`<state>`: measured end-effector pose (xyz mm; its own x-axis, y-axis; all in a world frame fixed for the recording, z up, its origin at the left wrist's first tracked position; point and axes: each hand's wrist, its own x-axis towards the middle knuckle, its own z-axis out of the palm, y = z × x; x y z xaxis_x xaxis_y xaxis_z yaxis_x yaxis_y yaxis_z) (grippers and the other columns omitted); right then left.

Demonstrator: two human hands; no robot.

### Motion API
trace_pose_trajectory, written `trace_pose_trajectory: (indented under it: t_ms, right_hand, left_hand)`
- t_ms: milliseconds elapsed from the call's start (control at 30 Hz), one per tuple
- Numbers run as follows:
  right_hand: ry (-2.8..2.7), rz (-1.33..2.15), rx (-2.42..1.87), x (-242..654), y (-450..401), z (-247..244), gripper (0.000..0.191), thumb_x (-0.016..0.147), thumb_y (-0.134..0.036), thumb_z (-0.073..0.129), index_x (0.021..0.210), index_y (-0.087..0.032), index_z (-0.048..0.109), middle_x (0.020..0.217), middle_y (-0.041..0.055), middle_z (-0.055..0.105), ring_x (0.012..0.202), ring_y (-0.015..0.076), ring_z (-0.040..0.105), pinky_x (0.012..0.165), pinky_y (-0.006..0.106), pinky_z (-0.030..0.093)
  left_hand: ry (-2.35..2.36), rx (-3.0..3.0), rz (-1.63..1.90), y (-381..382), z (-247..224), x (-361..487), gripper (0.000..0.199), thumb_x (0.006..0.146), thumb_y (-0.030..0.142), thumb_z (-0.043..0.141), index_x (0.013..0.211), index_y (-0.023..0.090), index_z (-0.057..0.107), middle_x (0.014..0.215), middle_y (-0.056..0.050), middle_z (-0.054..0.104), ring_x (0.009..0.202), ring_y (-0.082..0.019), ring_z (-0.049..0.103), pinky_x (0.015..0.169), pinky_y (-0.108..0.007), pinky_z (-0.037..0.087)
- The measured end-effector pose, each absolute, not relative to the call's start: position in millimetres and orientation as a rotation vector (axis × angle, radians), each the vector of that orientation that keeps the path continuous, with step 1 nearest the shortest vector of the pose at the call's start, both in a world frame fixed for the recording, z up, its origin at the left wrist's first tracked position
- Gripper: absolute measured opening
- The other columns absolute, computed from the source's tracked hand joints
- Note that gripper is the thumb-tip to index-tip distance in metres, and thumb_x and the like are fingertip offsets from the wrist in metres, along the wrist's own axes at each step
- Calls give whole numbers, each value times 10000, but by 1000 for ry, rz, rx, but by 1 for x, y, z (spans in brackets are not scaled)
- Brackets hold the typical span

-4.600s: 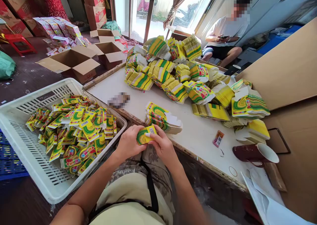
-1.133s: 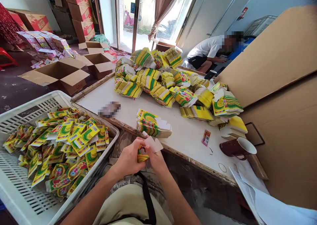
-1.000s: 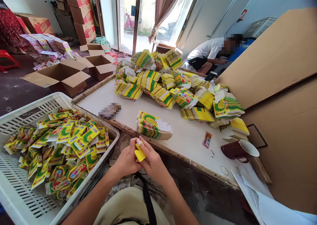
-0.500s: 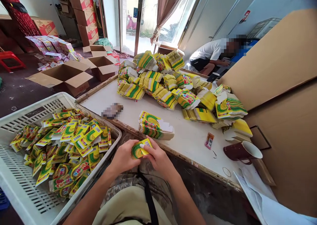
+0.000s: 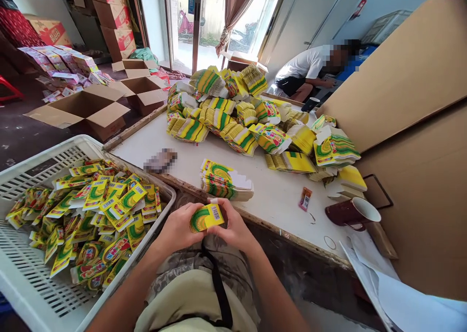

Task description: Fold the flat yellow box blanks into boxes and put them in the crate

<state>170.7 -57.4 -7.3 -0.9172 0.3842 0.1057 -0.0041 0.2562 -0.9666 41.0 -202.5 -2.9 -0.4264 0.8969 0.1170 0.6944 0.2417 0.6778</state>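
Observation:
A small yellow and green box with a barcode is held between my two hands, above my lap at the table's front edge. My left hand grips its left end. Fingers and thumb of my right hand close on its right end. Just beyond them, a stack of flat yellow cartons lies on the white table. A white plastic basket to the left holds many filled-looking yellow boxes.
Bundles of flat cartons are heaped at the table's back. A dark mug lies on its side at the right, near a small packet. Large cardboard stands at right. A person crouches behind. Open boxes sit on the floor.
My right hand has shifted its grip to the box's right end, and the barcode panel now shows more fully. The whole view has moved slightly, with the scene sitting further left.

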Motion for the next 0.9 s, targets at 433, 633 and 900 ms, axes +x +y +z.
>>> trace_pose_trajectory:
  t_ms: [433,633,900]
  right_hand:
    - [-2190,947,-655,137,2,2,346,867,-319,622,1185,-186,588,1131,139,674,1044,281,637,952,486,503]
    - [-2403,665,-767,120,24,-14,269,817,-176,614,1085,-179,637,987,121,688,936,280,618,858,441,503]
    - [-2314,692,-749,122,20,-12,303,819,-217,587,1113,-190,520,945,73,613,870,243,598,800,409,504]
  left_hand:
    - [3005,1022,652,-299,-8,-44,698,738,555,618,1297,147,528,1275,-179,600,1219,-392,527,1036,-529,401]
    - [2968,971,854,-313,-25,-56,669,793,653,524,1252,169,567,1266,-167,619,1218,-362,540,1048,-518,406]
    - [2323,1148,1271,-250,-23,-6,438,836,474,631,1202,233,633,1239,-103,671,1182,-287,596,1023,-463,465]
